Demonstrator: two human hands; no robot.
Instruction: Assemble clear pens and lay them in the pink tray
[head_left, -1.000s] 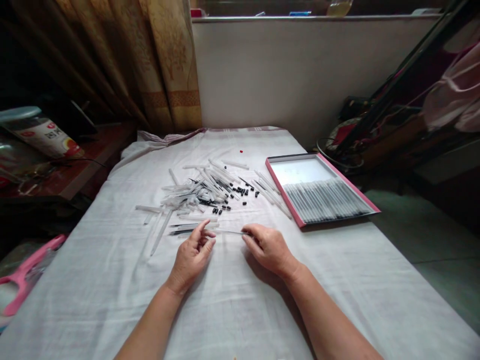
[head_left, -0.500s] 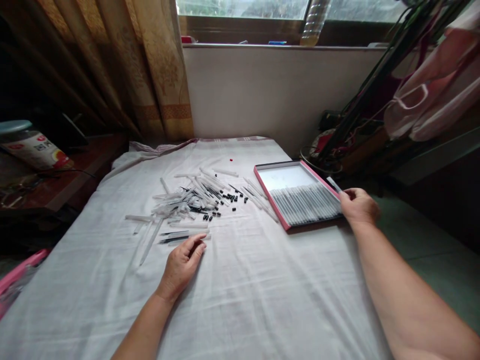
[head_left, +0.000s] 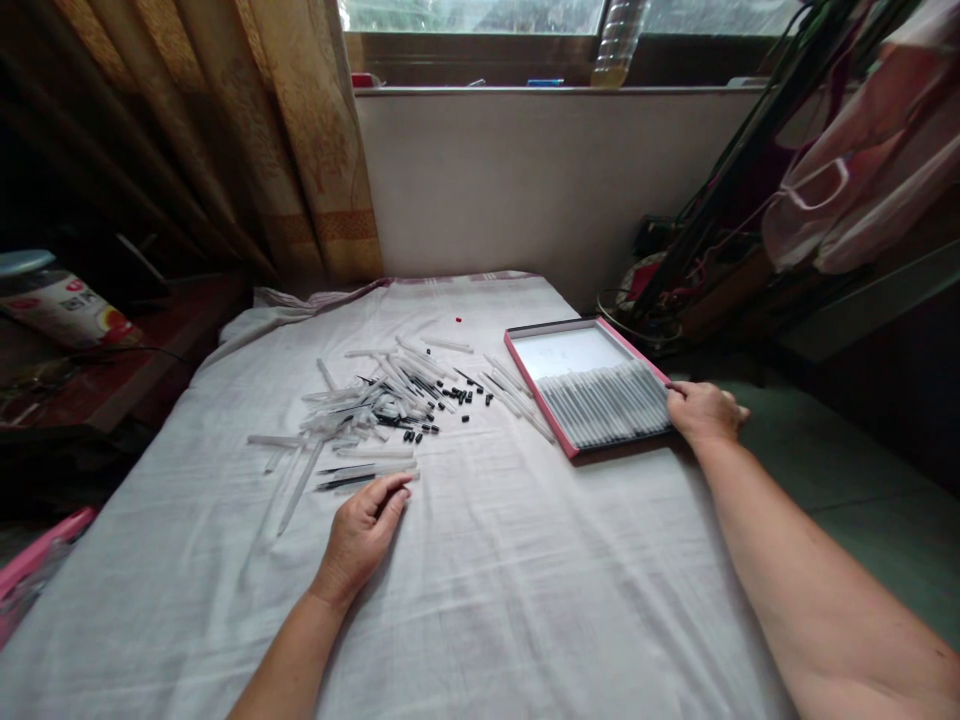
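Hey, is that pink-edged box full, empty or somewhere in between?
In between: the pink-edged box holds a row of pens across its near part, while its white bottom shows bare behind them.

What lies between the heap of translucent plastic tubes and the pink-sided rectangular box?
The head view shows small black cylindrical caps, a thin dark rod and, nearer the box, several translucent tubes.

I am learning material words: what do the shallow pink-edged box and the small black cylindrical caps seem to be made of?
Shallow pink-edged box: probably smooth coated cardboard, from its thin, straight walls and pale sheen inside. Small black cylindrical caps: likely plastic, slightly glossy, from faint highlights.
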